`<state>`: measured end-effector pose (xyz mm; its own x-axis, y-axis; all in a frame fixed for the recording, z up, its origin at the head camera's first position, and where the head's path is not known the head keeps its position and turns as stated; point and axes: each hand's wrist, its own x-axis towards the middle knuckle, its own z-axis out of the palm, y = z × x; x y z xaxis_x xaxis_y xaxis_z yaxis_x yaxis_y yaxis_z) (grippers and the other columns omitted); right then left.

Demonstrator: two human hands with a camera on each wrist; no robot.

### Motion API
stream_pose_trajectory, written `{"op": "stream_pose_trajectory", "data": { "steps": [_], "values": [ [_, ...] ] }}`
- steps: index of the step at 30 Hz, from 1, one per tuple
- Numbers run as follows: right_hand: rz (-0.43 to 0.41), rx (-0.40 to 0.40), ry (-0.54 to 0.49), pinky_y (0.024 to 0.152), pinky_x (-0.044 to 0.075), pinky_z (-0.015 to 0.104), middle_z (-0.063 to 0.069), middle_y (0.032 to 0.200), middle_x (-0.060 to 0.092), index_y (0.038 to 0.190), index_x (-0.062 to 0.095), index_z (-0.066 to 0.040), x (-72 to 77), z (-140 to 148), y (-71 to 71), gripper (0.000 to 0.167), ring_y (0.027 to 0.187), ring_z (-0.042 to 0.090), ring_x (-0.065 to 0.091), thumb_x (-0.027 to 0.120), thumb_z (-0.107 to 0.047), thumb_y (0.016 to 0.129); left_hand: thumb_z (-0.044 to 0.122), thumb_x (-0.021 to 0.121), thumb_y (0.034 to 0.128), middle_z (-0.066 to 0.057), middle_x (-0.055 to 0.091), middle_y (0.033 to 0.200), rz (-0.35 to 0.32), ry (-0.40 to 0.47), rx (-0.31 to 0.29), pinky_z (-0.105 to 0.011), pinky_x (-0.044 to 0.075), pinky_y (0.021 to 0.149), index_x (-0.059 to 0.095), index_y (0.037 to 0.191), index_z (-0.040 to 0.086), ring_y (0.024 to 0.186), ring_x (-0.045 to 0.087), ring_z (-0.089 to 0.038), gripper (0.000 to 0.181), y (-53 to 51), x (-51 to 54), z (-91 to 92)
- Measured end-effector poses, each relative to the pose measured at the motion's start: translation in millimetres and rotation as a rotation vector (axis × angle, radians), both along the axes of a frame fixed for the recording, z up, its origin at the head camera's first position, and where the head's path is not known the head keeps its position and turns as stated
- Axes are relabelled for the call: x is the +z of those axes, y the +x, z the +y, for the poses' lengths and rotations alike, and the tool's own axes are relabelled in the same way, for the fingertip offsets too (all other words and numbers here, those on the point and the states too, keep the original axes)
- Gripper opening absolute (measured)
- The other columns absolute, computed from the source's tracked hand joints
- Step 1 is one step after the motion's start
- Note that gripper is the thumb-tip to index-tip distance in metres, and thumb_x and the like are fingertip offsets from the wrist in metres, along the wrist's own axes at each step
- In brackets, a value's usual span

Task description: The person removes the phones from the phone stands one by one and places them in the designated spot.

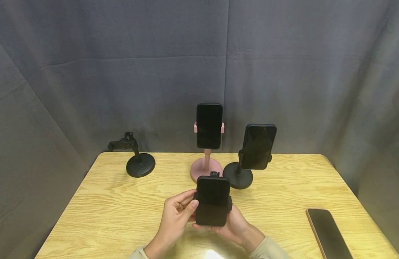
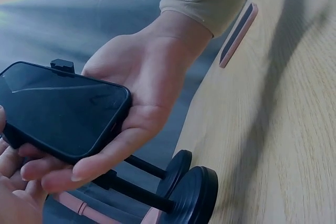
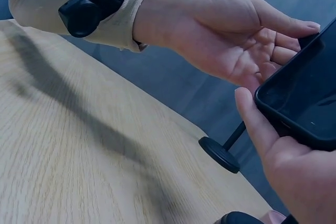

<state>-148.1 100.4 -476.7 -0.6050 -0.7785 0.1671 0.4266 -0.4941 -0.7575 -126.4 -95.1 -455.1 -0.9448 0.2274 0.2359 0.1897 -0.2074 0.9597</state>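
Observation:
A black smartphone (image 1: 213,201) sits clamped in a black phone stand, whose side clip (image 1: 230,203) and top joint (image 1: 214,173) show around it. My left hand (image 1: 177,212) grips its left side, thumb in front at the clip and fingers behind. From below and the right, my right hand (image 1: 232,225) cradles the phone's lower end. In the left wrist view the right hand (image 2: 142,87) runs its fingers along the phone's bottom edge, its thumb hidden behind. The left thumb (image 3: 310,27) touches the clip in the right wrist view. The held stand's base is hidden in the head view.
Behind stands a pink stand (image 1: 207,162) holding a phone (image 1: 209,126). Right of it, a black stand (image 1: 238,176) holds another phone (image 1: 259,146). At the back left is a phone-less black stand (image 1: 140,164). Another phone (image 1: 329,233) lies at the table's (image 1: 105,216) right.

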Motion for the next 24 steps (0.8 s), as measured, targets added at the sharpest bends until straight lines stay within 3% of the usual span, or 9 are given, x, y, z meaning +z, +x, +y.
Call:
{"op": "stream_pose_trajectory", "data": {
  "steps": [3, 5, 8, 12, 14, 19, 24],
  "values": [
    [0.032, 0.022, -0.013, 0.108, 0.051, 0.040, 0.001, 0.132, 0.067, 0.139, 0.055, -0.019, -0.2, 0, -0.5, 0.053, 0.125, 0.022, 0.064, 0.016, -0.043, 0.112, 0.004, 0.059, 0.1007, -0.011, 0.076, 0.115, 0.055, -0.012, 0.011, -0.016, 0.058, 0.064, 0.051, 0.130, -0.022, 0.071, 0.066, 0.000, 0.040, -0.6, -1.9, -0.3],
    [0.052, 0.025, -0.013, 0.107, 0.052, 0.038, 0.001, 0.129, 0.067, 0.137, 0.056, -0.018, -0.1, 0, -0.5, 0.054, 0.121, 0.020, 0.065, 0.014, -0.042, 0.112, 0.002, 0.058, 0.1008, -0.019, 0.074, 0.115, 0.106, -0.043, 0.022, -0.015, 0.057, 0.065, 0.053, 0.129, -0.022, 0.065, 0.063, 0.002, 0.037, -0.8, -3.3, -0.4],
    [0.073, 0.008, 0.011, 0.104, 0.054, 0.035, 0.000, 0.126, 0.068, 0.133, 0.057, -0.017, 0.4, 0, 0.1, 0.056, 0.117, 0.017, 0.065, 0.011, -0.042, 0.112, 0.001, 0.056, 0.1011, -0.031, 0.071, 0.113, 0.183, -0.127, 0.062, -0.021, 0.060, 0.078, 0.056, 0.127, -0.020, 0.065, 0.063, 0.002, 0.033, -1.1, -5.6, -0.5],
    [0.062, -0.022, 0.053, 0.100, 0.055, 0.034, -0.001, 0.120, 0.068, 0.130, 0.058, -0.018, 1.4, -2, 0.9, 0.055, 0.112, 0.014, 0.065, 0.014, -0.045, 0.112, 0.000, 0.053, 0.1020, -0.021, 0.073, 0.095, 0.266, -0.245, 0.134, -0.028, 0.058, 0.092, 0.060, 0.124, -0.015, 0.064, 0.060, 0.001, 0.028, -1.0, -7.8, 0.2],
    [0.053, -0.022, 0.059, 0.099, 0.055, 0.033, 0.000, 0.119, 0.068, 0.129, 0.058, -0.017, 1.8, -2, 1.0, 0.056, 0.111, 0.014, 0.065, 0.014, -0.047, 0.111, 0.000, 0.052, 0.1022, -0.014, 0.072, 0.090, 0.319, -0.292, 0.176, -0.031, 0.057, 0.096, 0.063, 0.122, -0.011, 0.073, 0.065, -0.001, 0.025, -1.6, -8.8, 0.9],
    [0.047, -0.010, 0.041, 0.099, 0.054, 0.033, 0.000, 0.119, 0.068, 0.129, 0.057, -0.015, 2.3, -3, 0.8, 0.060, 0.110, 0.014, 0.066, 0.011, -0.049, 0.111, -0.005, 0.052, 0.0998, -0.008, 0.074, 0.097, 0.521, -0.369, 0.278, -0.031, 0.061, 0.089, 0.068, 0.115, -0.002, 0.092, 0.070, -0.010, 0.022, -6.5, -11.6, 2.0],
    [0.048, -0.015, 0.046, 0.100, 0.055, 0.033, -0.001, 0.119, 0.068, 0.128, 0.058, -0.015, 2.3, -3, 1.2, 0.057, 0.111, 0.014, 0.066, 0.014, -0.046, 0.111, -0.006, 0.054, 0.0982, -0.007, 0.072, 0.096, 0.675, -0.416, 0.324, -0.027, 0.061, 0.082, 0.067, 0.107, 0.003, 0.086, 0.070, -0.014, 0.018, -14.2, -14.9, 3.3]
  ]
}}
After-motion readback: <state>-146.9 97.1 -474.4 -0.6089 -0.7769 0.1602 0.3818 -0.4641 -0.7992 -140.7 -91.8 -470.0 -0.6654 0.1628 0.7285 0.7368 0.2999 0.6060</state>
